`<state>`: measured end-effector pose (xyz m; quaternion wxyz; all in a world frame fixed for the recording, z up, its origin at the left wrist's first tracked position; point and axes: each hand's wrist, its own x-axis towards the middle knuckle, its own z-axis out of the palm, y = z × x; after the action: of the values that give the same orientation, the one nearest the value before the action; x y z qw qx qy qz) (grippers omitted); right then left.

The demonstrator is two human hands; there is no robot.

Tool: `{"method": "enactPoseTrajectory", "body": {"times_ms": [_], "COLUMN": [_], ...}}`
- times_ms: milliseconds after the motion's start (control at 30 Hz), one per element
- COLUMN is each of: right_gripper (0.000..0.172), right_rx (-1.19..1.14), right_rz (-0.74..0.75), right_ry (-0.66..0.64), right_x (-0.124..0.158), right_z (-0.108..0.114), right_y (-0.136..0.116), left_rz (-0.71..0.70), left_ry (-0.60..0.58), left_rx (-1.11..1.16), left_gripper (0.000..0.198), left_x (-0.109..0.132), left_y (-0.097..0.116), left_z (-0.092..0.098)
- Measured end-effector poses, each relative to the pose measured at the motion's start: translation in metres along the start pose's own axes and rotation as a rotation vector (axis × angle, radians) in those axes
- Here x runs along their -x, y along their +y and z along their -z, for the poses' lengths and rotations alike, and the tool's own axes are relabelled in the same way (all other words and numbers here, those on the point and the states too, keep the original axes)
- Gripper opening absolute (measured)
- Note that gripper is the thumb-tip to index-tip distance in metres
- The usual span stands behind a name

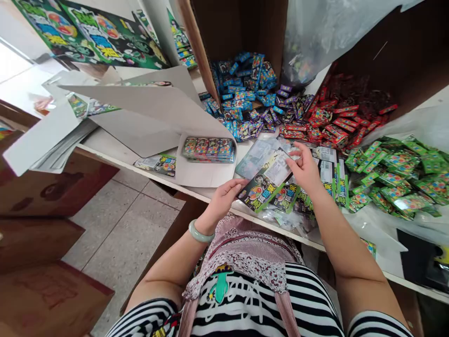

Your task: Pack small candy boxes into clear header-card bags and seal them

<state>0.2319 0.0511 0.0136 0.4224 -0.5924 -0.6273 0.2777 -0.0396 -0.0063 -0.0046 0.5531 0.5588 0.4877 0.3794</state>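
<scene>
A flat printed packet (261, 189), black with a green edge and bright lettering, is tilted between my two hands above the table's front edge. My left hand (226, 196), with a pale bangle at the wrist, pinches its left corner. The thumb and fingers of my right hand (304, 167) are closed at its upper right edge. Similar printed packets (289, 194) lie fanned out beneath and to the right. Left of my hands is an open white carton (199, 177) holding a neat block of small colourful packs (209, 149).
Loose small packs lie in heaps behind and right: blue (242, 93), purple (296, 105), red (336, 128) and green (403, 171). Tall cardboard boxes (198, 42) stand behind. Folded white cartons (147, 112) lean at left. Brown boxes (52, 295) stand on the floor.
</scene>
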Motion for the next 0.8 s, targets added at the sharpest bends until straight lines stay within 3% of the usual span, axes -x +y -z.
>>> {"method": "enactPoseTrajectory", "body": {"times_ms": [100, 167, 300, 400, 467, 567, 667, 800], "right_gripper": [0.044, 0.038, 0.030, 0.029, 0.027, 0.023, 0.031, 0.039], "right_rx": [-0.078, -0.066, 0.110, 0.351, 0.373, 0.174, -0.122, -0.378], "right_rz": [-0.135, -0.107, 0.079, 0.237, 0.264, 0.174, -0.040, -0.244], "right_ry": [-0.055, -0.081, -0.043, 0.030, -0.020, -0.100, -0.172, -0.529], "right_x": [0.007, 0.013, 0.024, 0.031, 0.035, 0.037, 0.036, 0.033], "right_z": [0.009, 0.012, 0.013, 0.015, 0.016, 0.014, 0.015, 0.026], "right_y": [0.008, 0.005, -0.009, -0.012, -0.010, -0.010, -0.015, -0.025], "left_rz": [0.047, 0.060, 0.015, -0.127, -0.230, -0.332, -0.410, -0.585], "left_ry": [-0.289, -0.362, -0.165, -0.115, -0.106, -0.100, -0.076, -0.126], "left_rx": [0.030, 0.046, 0.021, -0.137, -0.263, -0.458, -0.627, -0.771], "left_gripper": [0.052, 0.053, 0.040, 0.030, 0.028, 0.029, 0.030, 0.033], "left_x": [-0.004, -0.011, -0.030, -0.035, -0.034, -0.030, -0.025, -0.021], "left_y": [-0.002, 0.002, 0.010, 0.012, 0.013, 0.018, 0.026, 0.033], "left_z": [-0.008, -0.017, -0.040, -0.048, -0.047, -0.043, -0.036, -0.030]}}
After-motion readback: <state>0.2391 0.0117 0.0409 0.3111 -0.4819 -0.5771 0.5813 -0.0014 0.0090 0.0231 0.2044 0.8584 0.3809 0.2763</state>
